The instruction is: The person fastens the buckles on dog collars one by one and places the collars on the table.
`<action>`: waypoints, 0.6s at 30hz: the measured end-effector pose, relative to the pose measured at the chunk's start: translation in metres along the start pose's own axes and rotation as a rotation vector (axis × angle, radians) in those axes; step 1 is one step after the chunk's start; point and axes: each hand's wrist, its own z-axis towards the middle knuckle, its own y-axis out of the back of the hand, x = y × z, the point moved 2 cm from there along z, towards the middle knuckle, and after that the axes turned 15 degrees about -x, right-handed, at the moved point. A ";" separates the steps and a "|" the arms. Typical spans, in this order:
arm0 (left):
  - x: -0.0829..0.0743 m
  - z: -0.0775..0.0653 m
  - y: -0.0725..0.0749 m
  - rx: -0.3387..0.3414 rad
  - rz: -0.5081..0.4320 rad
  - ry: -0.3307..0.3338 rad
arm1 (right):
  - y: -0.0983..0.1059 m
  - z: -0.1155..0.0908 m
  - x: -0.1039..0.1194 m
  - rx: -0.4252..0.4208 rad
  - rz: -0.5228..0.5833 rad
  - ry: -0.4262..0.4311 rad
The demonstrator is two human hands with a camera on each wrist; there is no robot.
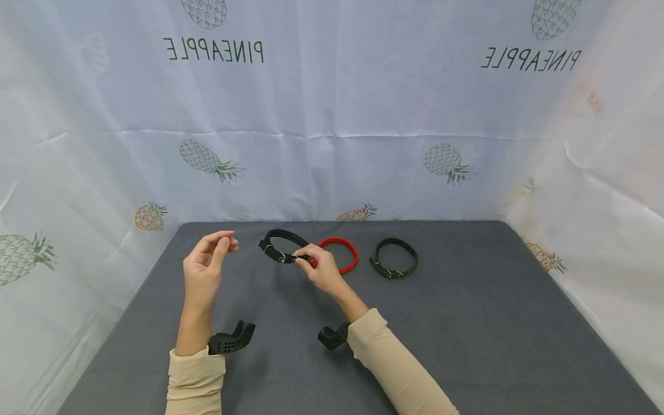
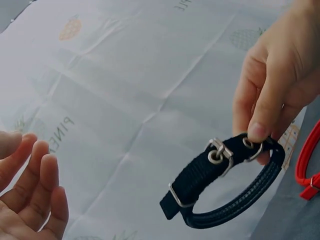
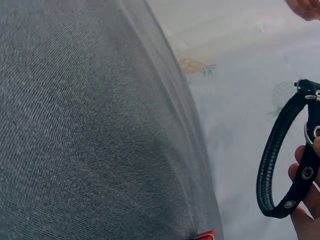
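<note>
A black buckled collar [image 1: 272, 253] hangs above the table, pinched between the thumb and fingers of my right hand [image 1: 323, 270]. In the left wrist view the collar [image 2: 200, 175] forms a closed loop, with a metal buckle, eyelets and a strap end at its left. My left hand [image 1: 203, 271] is raised to the left of the collar, apart from it, its fingers loosely bent and holding nothing. Behind my right hand lies a red collar [image 1: 354, 253], partly covered by the fingers. Further right a dark green collar [image 1: 412, 253] rests on the table.
The grey cloth-covered table [image 1: 467, 323] reaches back to a white curtain [image 1: 332, 104] printed with pineapples. Black wrist mounts [image 1: 230, 339] stick out from both cuffs over the table.
</note>
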 end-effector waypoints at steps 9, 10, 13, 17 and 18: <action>-0.001 0.000 0.000 -0.008 -0.013 0.032 | -0.015 0.004 -0.003 0.016 -0.063 0.054; -0.001 0.000 0.000 -0.008 -0.013 0.032 | -0.016 0.005 -0.003 0.016 -0.071 0.055; -0.001 0.000 0.000 -0.005 -0.012 0.027 | -0.020 0.006 -0.005 0.008 -0.094 0.063; -0.001 0.000 0.000 -0.005 -0.011 0.028 | -0.025 0.007 -0.008 -0.004 -0.126 0.066; -0.001 0.000 0.000 -0.007 -0.009 0.029 | -0.026 0.008 -0.008 -0.007 -0.134 0.066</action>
